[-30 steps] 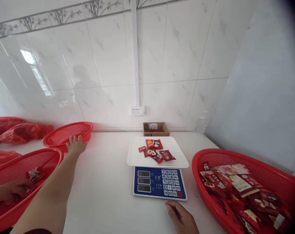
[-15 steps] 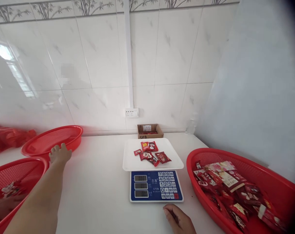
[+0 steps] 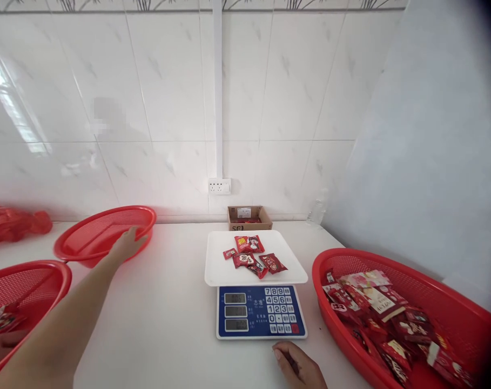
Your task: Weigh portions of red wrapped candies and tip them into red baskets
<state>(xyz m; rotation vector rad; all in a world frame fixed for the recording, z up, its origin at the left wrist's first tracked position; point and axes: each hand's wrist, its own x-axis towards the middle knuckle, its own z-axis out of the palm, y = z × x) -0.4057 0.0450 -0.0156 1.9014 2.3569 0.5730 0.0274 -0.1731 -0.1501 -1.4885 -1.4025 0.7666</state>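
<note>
My left hand (image 3: 127,244) reaches out to the back left, its fingers over the near right rim of a red plastic basket (image 3: 103,216). Close to the front edge of a blue and white digital scale (image 3: 261,312), my right hand (image 3: 298,365) rests on the table with its fingers curled; nothing shows in it. Several red snack packets (image 3: 249,244) lie on the scale's white tray (image 3: 221,273).
Another person's hand (image 3: 2,346) is inside the left basket (image 3: 65,281), by some packets. A large red basket (image 3: 322,265) of packets stands at right. Behind the scale are a cardboard box (image 3: 249,210) and a clear bottle (image 3: 318,208). Red bags (image 3: 16,222) lie far left.
My left hand has taken hold of the back left basket's rim, and that basket has shifted to the right. My right hand and the packets on the tray stay put.
</note>
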